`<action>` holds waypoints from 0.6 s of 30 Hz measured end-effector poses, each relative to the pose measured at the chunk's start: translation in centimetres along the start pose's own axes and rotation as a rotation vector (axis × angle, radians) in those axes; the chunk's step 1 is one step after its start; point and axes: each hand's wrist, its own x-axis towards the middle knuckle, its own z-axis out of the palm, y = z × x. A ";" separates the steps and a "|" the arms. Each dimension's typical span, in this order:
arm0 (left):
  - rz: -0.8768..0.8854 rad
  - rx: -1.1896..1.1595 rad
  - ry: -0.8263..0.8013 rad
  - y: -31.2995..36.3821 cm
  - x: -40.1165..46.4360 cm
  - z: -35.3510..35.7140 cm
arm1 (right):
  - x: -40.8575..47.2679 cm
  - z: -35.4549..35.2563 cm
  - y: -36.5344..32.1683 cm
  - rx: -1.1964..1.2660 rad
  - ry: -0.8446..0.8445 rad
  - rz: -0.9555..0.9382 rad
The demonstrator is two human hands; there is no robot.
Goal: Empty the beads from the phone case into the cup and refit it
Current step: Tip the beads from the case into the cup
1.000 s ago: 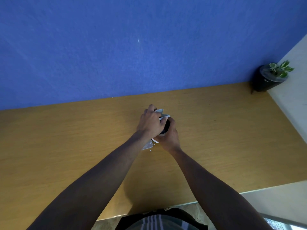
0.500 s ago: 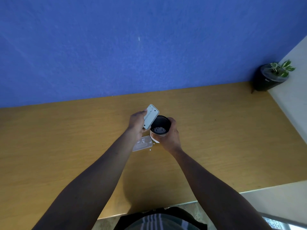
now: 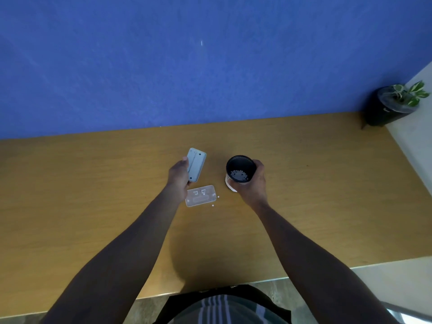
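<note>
Head view: one cup point(image 3: 240, 170), three stray beads point(image 3: 212, 205).

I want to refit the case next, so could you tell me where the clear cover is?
The clear cover lies flat on the table, just below the left hand and left of the cup.

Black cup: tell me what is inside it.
Small white beads lie piled at the bottom of the black cup, held by the right hand. The near inner wall is hidden by the rim.
</note>
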 end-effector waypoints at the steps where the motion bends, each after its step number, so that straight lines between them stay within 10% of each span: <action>1: 0.000 0.008 0.009 -0.2 0.2 -0.3 | 0.3 -0.1 0.1 -0.002 0.013 -0.003; 18: 0.014 0.141 0.111 -1.3 3.1 -2.9 | 1.8 -0.8 1.5 -0.011 0.008 -0.071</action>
